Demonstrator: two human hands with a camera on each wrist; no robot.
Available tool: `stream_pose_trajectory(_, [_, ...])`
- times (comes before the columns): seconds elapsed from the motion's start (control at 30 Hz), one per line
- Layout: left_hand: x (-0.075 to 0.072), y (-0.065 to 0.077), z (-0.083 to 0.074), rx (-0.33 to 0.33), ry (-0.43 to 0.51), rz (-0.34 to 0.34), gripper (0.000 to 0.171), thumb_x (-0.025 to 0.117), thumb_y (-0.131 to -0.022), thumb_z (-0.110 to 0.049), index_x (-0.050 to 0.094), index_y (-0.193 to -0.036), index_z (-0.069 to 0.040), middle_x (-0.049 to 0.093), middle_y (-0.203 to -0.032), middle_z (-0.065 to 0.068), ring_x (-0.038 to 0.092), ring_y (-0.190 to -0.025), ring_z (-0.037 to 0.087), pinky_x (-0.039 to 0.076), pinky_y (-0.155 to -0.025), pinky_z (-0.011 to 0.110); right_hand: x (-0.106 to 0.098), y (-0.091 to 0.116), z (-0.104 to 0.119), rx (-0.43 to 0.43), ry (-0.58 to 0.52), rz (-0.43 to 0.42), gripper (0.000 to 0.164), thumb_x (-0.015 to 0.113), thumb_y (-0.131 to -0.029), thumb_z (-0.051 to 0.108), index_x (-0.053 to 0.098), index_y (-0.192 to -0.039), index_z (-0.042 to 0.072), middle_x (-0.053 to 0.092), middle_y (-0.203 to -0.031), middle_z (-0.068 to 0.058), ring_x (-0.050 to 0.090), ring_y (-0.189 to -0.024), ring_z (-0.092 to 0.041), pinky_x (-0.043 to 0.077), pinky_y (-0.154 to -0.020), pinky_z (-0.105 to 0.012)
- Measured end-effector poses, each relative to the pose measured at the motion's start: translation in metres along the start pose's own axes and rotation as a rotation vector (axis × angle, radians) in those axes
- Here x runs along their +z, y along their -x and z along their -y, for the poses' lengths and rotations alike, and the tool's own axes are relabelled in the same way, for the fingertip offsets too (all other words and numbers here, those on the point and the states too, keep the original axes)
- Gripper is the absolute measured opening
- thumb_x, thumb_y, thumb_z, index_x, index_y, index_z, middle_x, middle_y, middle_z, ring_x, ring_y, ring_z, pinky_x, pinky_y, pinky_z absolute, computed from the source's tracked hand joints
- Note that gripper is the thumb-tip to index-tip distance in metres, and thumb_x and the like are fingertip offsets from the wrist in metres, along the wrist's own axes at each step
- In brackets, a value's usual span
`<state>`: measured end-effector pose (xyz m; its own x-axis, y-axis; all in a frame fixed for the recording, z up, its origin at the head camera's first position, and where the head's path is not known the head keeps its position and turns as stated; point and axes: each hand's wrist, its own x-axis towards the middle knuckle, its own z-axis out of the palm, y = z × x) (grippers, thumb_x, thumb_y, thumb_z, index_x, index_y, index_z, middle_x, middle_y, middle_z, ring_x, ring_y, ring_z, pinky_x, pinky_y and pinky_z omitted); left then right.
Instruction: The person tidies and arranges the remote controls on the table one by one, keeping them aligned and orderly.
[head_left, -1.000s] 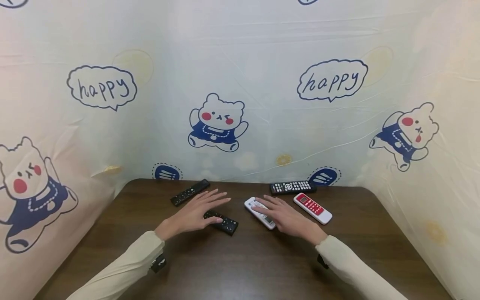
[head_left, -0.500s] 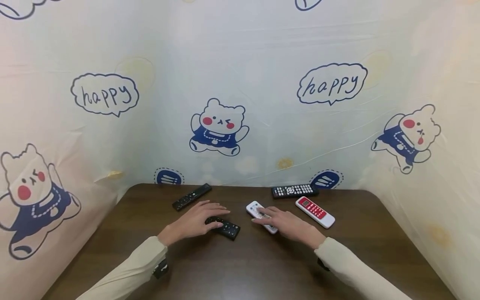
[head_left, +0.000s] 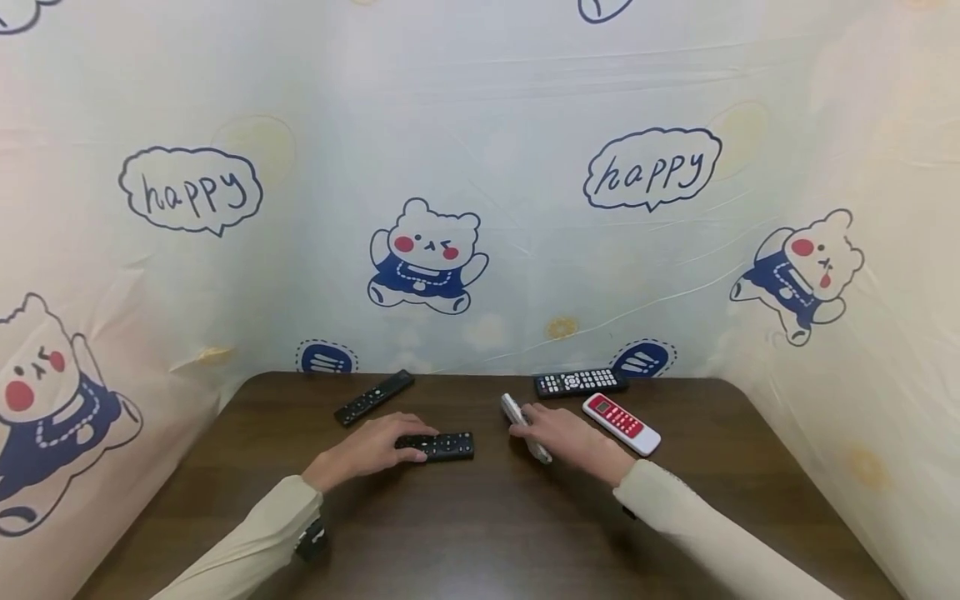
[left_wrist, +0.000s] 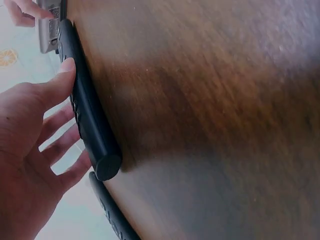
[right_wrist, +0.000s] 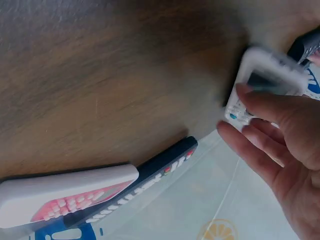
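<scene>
My left hand [head_left: 375, 446] holds a short black remote control [head_left: 453, 447] by its left end, thumb along the near side and fingers on the far side. In the left wrist view, the thumb presses that black remote [left_wrist: 92, 115] close over the table. To the right, my right hand [head_left: 566, 435] grips a white remote control [head_left: 513, 410], which is tilted up on its long edge. The right wrist view has this white remote [right_wrist: 262, 62] slightly blurred, its grey screen and buttons partly covered by the thumb.
On the brown table [head_left: 450, 533], another black remote [head_left: 375, 397] lies back left. A black remote with white buttons [head_left: 581, 382] lies at the back edge, and a red-and-white remote [head_left: 622, 423] is right of my right hand. A printed cloth [head_left: 525, 275] hangs behind.
Both hands have come down and closed on their remotes. The left one has turned from slanted to lying straight across; the white one has tipped from flat onto its edge.
</scene>
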<state>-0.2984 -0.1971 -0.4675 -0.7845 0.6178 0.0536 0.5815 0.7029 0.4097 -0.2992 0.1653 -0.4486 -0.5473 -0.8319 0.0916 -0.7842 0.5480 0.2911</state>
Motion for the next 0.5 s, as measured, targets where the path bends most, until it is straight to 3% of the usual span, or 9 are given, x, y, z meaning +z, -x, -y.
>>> stream_pose_trajectory(0.1, [-0.001,0.0,0.0,-0.018,0.01,-0.005,0.04,0.071,-0.1,-0.034,0.07,-0.136,-0.017,0.069,-0.132,0.003,0.062,-0.125,0.027,0.05,-0.106,0.057,0.001,-0.004,-0.005,-0.033,0.057,-0.063,0.044,0.082,-0.088,0.001,0.072,-0.125,0.022,0.06,-0.113,-0.009,0.059,-0.09,-0.018,0.053,-0.061,-0.024])
stream_pose_trajectory(0.17, [-0.001,0.0,-0.001,-0.029,0.006,-0.004,0.041,0.072,-0.1,-0.035,0.07,-0.136,-0.016,0.069,-0.131,0.003,0.063,-0.122,0.026,0.051,-0.105,0.055,0.001,-0.006,-0.007,-0.053,0.095,-0.086,0.035,0.08,-0.091,0.006,0.076,-0.121,0.024,0.059,-0.112,-0.006,0.056,-0.093,-0.016,0.053,-0.065,-0.023])
stream_pose_trajectory(0.33, [-0.004,-0.003,-0.005,-0.037,-0.017,-0.012,0.04,0.073,-0.099,-0.035,0.072,-0.133,-0.014,0.071,-0.127,0.005,0.066,-0.115,0.025,0.054,-0.098,0.051,-0.001,-0.008,-0.01,-0.091,0.122,-0.134,0.023,0.084,-0.089,0.025,0.081,-0.112,0.023,0.064,-0.119,-0.004,0.058,-0.11,-0.02,0.056,-0.092,-0.032])
stream_pose_trajectory(0.5, [-0.002,-0.004,-0.007,-0.065,-0.037,-0.052,0.036,0.073,-0.1,-0.032,0.074,-0.131,-0.013,0.073,-0.121,0.003,0.068,-0.106,0.02,0.058,-0.09,0.047,0.0,-0.007,-0.013,-0.107,0.042,-0.138,0.022,0.081,-0.092,0.024,0.08,-0.113,0.017,0.074,-0.116,0.0,0.065,-0.116,-0.021,0.047,-0.112,-0.048])
